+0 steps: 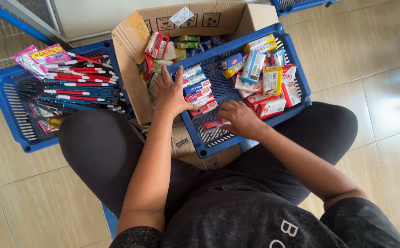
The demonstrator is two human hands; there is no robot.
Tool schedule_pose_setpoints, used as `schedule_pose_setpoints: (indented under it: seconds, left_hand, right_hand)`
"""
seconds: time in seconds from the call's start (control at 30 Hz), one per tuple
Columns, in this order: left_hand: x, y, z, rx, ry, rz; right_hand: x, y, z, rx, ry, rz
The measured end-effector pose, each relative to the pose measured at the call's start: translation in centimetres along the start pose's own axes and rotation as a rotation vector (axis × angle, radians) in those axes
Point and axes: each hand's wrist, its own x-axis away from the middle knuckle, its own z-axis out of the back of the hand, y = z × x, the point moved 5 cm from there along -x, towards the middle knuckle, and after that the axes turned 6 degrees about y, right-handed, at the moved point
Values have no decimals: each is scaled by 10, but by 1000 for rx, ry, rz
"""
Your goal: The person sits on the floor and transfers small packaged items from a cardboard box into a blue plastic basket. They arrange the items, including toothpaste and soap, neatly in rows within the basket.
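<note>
The left hand (171, 94) lies flat with fingers spread against a row of small red and blue boxes (197, 92), bracing them upright along the near-left wall of the blue plastic basket (296, 69). The right hand (241, 118) has its fingers curled onto a small red box (214, 123) lying on the basket floor beside that row. More boxes lie jumbled at the far side (unsorted, apparently). A cardboard carton (131, 41) and a basket of toothbrushes (71, 82) flank it.

Red-white cartons (272, 106) in blue basket (301, 73)
</note>
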Motion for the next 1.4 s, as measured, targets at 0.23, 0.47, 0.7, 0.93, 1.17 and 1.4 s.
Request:
schedule_pose_setpoints:
  seconds: [0.23, 0.47, 0.7, 0.93, 1.17, 1.4]
  left_hand:
    - [1, 7, 11, 0, 78, -48]
    - [2, 13, 17, -42, 110, -58]
    - [-4, 13, 16, -27, 82, -33]
    - [-11, 3, 10, 174, 277, 44]
    - [-34, -31, -3, 523, 598, 297]
    - [-33, -33, 3, 604, 614, 274]
  right_hand:
    - [-22, -14, 3, 52, 218, 24]
    - [-24, -16, 12, 11, 180, -23]
    - [-26, -7, 11, -2, 176, -36]
    - [-30, 1, -3, 125, 143, -77]
    - [-67, -14, -36, 388, -153, -13]
    - [-84, -2, -29, 202, -101, 122]
